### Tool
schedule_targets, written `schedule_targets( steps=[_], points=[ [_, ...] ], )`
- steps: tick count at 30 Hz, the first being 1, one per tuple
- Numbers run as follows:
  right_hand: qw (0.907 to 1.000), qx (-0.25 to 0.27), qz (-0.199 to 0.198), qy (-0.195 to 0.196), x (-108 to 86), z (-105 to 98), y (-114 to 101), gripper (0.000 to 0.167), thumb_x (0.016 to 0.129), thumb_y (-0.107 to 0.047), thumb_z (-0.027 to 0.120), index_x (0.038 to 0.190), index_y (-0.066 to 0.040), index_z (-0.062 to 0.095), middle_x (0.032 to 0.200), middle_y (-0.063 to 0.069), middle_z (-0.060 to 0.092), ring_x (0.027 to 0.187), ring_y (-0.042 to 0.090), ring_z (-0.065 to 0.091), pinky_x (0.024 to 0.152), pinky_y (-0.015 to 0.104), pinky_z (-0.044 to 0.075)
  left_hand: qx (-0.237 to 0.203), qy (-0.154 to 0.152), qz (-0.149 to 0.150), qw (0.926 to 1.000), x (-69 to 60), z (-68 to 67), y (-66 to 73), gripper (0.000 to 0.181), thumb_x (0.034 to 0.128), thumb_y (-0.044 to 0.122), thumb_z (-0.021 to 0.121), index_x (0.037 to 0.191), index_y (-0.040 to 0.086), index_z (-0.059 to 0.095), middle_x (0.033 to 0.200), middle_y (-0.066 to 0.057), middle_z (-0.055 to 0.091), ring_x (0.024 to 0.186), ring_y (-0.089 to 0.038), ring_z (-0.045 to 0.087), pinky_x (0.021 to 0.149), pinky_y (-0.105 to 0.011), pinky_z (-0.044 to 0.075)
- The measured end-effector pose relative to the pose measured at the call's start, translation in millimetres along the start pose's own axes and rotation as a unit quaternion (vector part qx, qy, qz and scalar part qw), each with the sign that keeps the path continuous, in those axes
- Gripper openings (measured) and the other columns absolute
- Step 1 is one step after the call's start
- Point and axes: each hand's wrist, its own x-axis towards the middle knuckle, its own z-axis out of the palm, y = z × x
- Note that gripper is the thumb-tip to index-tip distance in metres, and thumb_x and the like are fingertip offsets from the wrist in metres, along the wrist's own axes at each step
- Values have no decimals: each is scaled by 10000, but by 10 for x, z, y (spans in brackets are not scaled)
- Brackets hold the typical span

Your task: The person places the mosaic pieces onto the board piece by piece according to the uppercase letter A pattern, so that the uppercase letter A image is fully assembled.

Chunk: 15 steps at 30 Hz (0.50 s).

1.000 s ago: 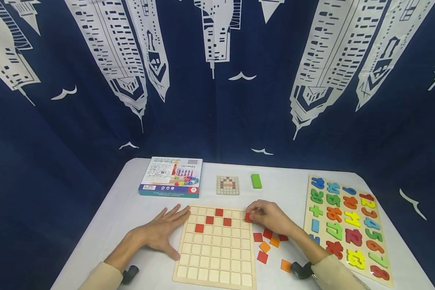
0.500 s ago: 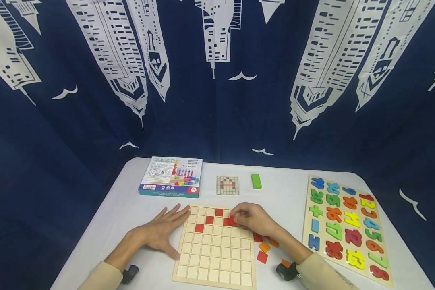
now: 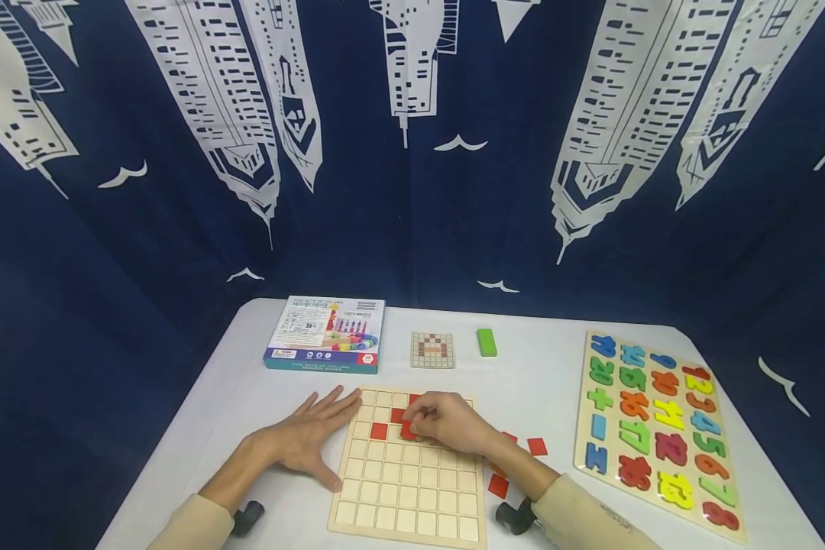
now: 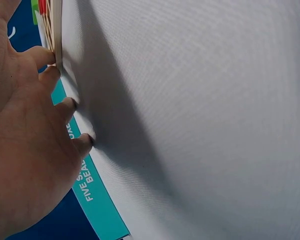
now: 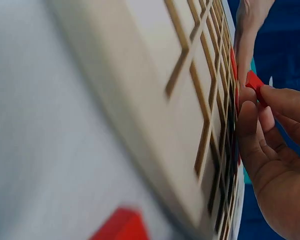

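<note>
A wooden grid board (image 3: pixel 408 489) lies on the white table. Red square tiles sit in some of its far cells, such as one red tile (image 3: pixel 379 431) on the left. My right hand (image 3: pixel 451 420) pinches another red tile (image 5: pixel 253 82) between thumb and fingers, over the upper middle of the board. That hand covers part of the far right cells. My left hand (image 3: pixel 309 439) rests at the board's left side, fingers spread, its fingertips and thumb touching the edge. In the left wrist view its fingertips (image 4: pixel 83 144) appear against the tablecloth.
Loose red tiles (image 3: pixel 498 486) lie right of the board, partly hidden under my right forearm. A number puzzle board (image 3: pixel 649 500) stands further right. Behind are a boxed set (image 3: pixel 323 336), a small pattern card (image 3: pixel 432 364) and a green block (image 3: pixel 486 343).
My right hand has moved left from the board's upper right corner to its upper middle, carrying the red tile. My left hand has stayed in place.
</note>
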Motion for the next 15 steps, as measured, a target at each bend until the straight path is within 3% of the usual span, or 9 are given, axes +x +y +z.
schedule_targets(
  steps=[9,15],
  points=[
    [9992,288,-48,-282,131,215,-151,144,842,-84,644,959,-156,687,790,-41,625,661,112,642,580,237,527,-28,-3,39,10000,-10,-26,5,1303,497,823,615,1493,142,122,1551,3,7,1396,-301,-3,1084,-577,50],
    [9995,37,-8,-300,187,333,-210,174,814,-75,646,949,-174,695,754,-67,632,629,57,593,575,217,507,-78,6,23,10000,-14,-25,13,1292,503,822,613,1492,145,130,1551,16,10,1396,-302,1,1085,-578,50]
  ],
)
